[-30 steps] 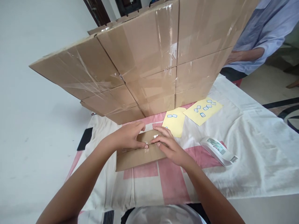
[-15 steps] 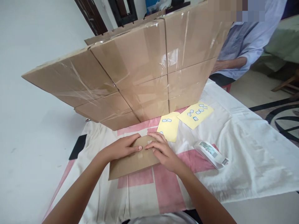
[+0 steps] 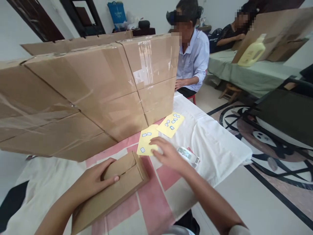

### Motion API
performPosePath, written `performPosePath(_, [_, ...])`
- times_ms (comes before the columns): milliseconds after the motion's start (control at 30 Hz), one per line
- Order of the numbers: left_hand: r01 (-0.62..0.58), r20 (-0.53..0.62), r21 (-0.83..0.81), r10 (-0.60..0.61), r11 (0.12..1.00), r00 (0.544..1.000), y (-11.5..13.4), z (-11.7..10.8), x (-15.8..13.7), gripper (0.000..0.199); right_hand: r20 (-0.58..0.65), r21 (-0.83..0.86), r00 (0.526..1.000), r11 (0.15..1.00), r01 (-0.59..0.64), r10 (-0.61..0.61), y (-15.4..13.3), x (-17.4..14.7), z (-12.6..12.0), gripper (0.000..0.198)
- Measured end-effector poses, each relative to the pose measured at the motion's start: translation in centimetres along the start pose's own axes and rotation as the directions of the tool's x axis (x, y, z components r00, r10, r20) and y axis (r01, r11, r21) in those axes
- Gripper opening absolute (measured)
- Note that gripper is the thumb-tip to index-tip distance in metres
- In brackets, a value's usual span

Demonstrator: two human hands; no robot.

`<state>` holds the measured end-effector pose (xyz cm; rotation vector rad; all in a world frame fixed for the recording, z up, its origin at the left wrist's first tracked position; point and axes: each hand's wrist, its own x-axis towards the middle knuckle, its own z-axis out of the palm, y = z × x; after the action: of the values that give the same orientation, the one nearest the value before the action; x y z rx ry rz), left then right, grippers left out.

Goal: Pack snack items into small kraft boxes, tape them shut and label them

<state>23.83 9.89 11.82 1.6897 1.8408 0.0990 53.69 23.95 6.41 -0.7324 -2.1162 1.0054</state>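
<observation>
A flat brown cardboard box [image 3: 117,192] with closed flaps lies tilted across the table in front of me. My left hand [image 3: 104,174] grips it from the left, thumb on top and fingers over its far edge. Off the box, my right hand [image 3: 167,153] hovers with fingers apart and slightly bent, holding nothing, over the lower right of a yellow sheet [image 3: 146,142] bearing small blue-edged stickers. Behind it lies a second yellow sheet [image 3: 166,130] with several such stickers. A white device like a tape dispenser [image 3: 188,156] rests to the right, partly behind my right forearm.
A tall wall of taped cardboard boxes [image 3: 97,88] stands along the far side of the cloth-covered table [image 3: 210,143]. A person in a light blue shirt [image 3: 195,60] sits behind it. Farther right, another person sits at a green-covered table [image 3: 225,68] holding a yellow bottle [image 3: 253,52].
My right hand has left the box and moved out over the yellow sheet. My left hand still holds the box. The view has swung right, showing a second person and table.
</observation>
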Motion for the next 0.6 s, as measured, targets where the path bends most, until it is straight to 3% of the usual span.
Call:
performPosePath(33, [0.004,0.002,0.003,-0.004,1.000,1.000,0.0,0.1,0.1,0.045,-0.014,-0.155,0.999,0.987,-0.043,0.042,1.8,0.4,-2.1,0.025])
performPosePath(100, [0.007,0.001,0.007,-0.007,1.000,1.000,-0.2,0.2,0.2,0.046,-0.005,-0.474,0.988,0.870,-0.138,0.154,5.8,1.5,-6.3,0.029])
performPosePath(233, [0.016,-0.017,0.011,-0.015,1.000,1.000,-1.0,0.7,0.4,0.049,0.101,-0.589,0.978,0.803,-0.091,0.185,12.5,3.4,-11.6,0.044])
performPosePath(400, [0.022,-0.036,0.017,-0.021,1.000,0.999,-2.4,1.5,0.7,0.053,0.231,-0.628,0.959,0.778,0.020,0.162,16.1,5.5,-11.6,0.041])
performPosePath(600, [-0.021,-0.086,0.062,0.026,0.998,0.996,-2.9,1.6,0.9,0.054,0.247,-0.645,0.961,0.761,0.065,0.127,17.3,6.7,-10.0,0.029])
